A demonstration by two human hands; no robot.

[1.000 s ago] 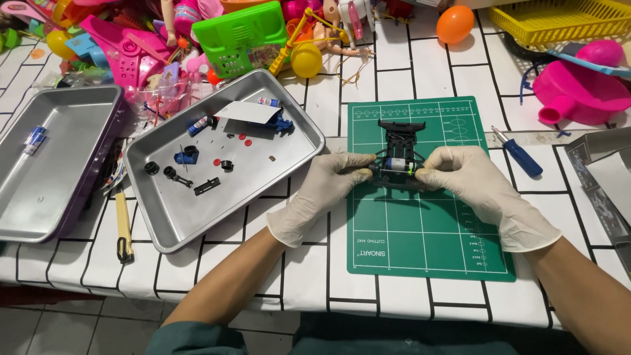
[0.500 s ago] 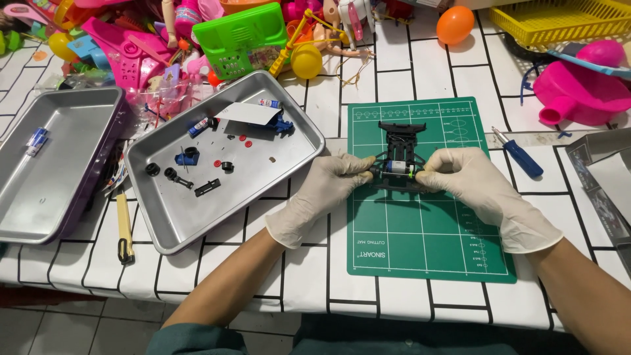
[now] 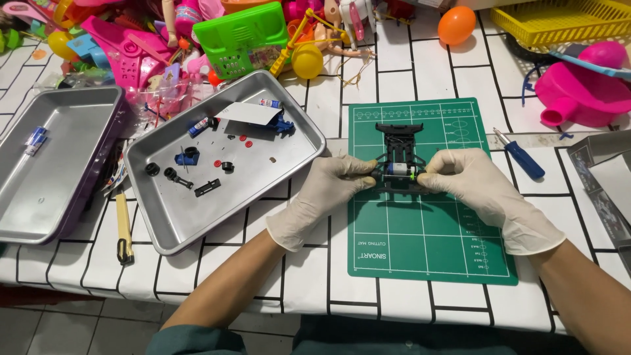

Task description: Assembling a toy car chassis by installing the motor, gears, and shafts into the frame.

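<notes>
Two gloved hands pinch a small black plastic toy car chassis (image 3: 399,159) on a green cutting mat (image 3: 427,236), centre frame.
Chassis long axis runs up-frame; left hand (image 3: 322,197) grasps its left side, right hand (image 3: 483,194) its right, equally near.

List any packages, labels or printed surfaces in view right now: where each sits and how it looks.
Cutting mat: under both hands, green rectangle, white grid and markings.
White card: in the nearer metal tray, flat, tilted.
Small tube: in the far-left tray, white and blue.
Printed sheet: right edge, grey, partly cut off.
No screens.
</notes>
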